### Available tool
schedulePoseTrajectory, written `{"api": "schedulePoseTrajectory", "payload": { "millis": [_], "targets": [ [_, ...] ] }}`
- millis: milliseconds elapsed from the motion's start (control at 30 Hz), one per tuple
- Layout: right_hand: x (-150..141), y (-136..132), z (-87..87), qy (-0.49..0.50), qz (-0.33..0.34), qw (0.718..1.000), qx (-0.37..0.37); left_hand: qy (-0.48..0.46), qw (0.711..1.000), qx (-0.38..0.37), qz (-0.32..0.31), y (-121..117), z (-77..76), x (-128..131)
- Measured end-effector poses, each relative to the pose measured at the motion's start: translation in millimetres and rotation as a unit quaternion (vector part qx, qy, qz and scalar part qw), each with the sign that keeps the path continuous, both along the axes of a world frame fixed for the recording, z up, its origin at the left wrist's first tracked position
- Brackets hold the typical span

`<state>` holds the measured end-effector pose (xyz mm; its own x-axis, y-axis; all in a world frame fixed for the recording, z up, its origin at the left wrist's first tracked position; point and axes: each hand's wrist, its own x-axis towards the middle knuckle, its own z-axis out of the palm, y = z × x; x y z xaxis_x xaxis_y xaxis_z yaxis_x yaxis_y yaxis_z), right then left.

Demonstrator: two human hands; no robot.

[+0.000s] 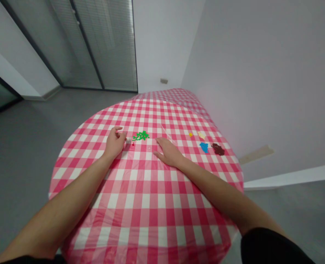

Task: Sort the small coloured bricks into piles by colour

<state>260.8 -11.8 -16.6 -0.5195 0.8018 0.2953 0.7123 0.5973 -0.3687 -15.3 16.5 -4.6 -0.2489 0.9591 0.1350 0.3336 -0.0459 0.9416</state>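
My left hand (115,142) is held just over the checked tablecloth, its fingers curled in. What it may hold is too small to make out. To its right lies a loose cluster of small green pieces (141,136), with a few tiny red bits (133,144) just below. On the other side of the green cluster, my right hand (169,152) rests low on the cloth, thumb and fingers apart, nothing seen in it. A tiny pale bit (149,148) lies between the hands.
Right of my right hand are a blue patch of pieces (204,147), a dark brown pile (218,149), a cream patch (201,135) and a small yellow one (190,135). A red-and-white tablecloth (146,200) covers the rounded table. A wall (261,80) stands along the right.
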Motion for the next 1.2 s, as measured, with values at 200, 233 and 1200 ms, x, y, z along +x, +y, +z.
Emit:
{"api": "schedulePoseTrajectory", "payload": {
  "millis": [200, 233, 1200],
  "targets": [
    [-64, 61, -0.8, 0.005, 0.074, 0.997, -0.008, 0.006, 1.000, 0.016, 0.001, 3, -9.4, -4],
    [-71, 67, 0.0, 0.005, 0.090, 0.996, -0.006, 0.005, 1.000, 0.018, 0.001, 4, -10.6, -4],
    [-80, 96, 1.3, 0.097, 0.033, 0.994, -0.040, 0.024, 1.000, 0.014, 0.003, 3, -6.4, -3]
  ]
}}
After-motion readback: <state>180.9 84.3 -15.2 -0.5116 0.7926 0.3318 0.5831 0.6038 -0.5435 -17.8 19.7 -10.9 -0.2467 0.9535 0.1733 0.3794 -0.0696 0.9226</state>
